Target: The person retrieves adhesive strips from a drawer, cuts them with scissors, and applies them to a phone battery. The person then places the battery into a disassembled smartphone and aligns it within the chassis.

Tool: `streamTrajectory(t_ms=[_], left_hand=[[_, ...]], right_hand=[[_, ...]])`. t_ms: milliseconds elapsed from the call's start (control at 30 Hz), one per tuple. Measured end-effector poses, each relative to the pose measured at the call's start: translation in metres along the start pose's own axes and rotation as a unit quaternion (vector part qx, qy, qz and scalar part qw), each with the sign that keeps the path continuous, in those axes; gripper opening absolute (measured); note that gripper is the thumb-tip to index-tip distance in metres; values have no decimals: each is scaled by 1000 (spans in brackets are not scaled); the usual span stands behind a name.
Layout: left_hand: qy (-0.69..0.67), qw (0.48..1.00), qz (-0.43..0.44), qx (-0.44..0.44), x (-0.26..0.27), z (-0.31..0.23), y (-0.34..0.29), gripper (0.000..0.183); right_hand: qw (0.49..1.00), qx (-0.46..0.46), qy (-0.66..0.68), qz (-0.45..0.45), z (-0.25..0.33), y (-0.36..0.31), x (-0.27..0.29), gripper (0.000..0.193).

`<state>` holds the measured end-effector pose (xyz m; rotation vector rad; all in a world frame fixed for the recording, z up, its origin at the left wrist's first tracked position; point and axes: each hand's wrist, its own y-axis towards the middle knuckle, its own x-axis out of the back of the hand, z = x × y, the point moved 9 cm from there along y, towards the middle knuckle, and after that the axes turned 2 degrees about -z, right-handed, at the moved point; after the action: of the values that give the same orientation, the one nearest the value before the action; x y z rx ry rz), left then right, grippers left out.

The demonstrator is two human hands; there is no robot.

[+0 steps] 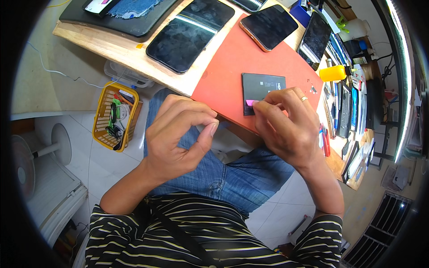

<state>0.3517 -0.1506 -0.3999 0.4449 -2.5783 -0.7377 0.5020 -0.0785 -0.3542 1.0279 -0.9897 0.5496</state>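
A flat black phone battery (263, 82) lies on the orange-red mat. At its near left corner is a small pink adhesive tab (251, 102). My right hand (288, 125), with a ring on one finger, covers the battery's near right part. Its thumb and index finger are pinched at the tab's right end. My left hand (176, 136) hovers in front of the mat's near left edge, above my lap. There the thumb and index fingertips meet in a pinch; anything between them is too small to make out.
Dark-screened phones (190, 35) lie on the wooden table (127, 49), one with an orange frame (270, 27). A yellow bottle (333, 73) lies to the right, beside crowded tools and parts. Below left, a yellow basket (99, 118) holds cables.
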Motion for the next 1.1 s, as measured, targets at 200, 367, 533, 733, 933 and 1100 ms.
streamTrajectory(t_ms=[200,367,533,733,933,1100], left_hand=[[5,1000,1,-1,1,-1,0,15],[4,1000,1,-4,0,-1,2,16],[8,1000,-5,-5,1,-3,5,16],[-7,999,4,31,1,7,-3,16],[-361,874,-15,325,-22,32,-20,5],[-501,787,3,359,-37,26,-29,17]], right_hand=[[999,7,21,29,0,5,-1,23],[994,6,5,110,-1,10,-4,23],[981,-7,0,193,2,11,-2,28],[988,-96,-77,94,3,-8,2,47],[975,-162,-81,126,0,-37,-17,70],[979,-185,-65,48,2,-40,-11,65]])
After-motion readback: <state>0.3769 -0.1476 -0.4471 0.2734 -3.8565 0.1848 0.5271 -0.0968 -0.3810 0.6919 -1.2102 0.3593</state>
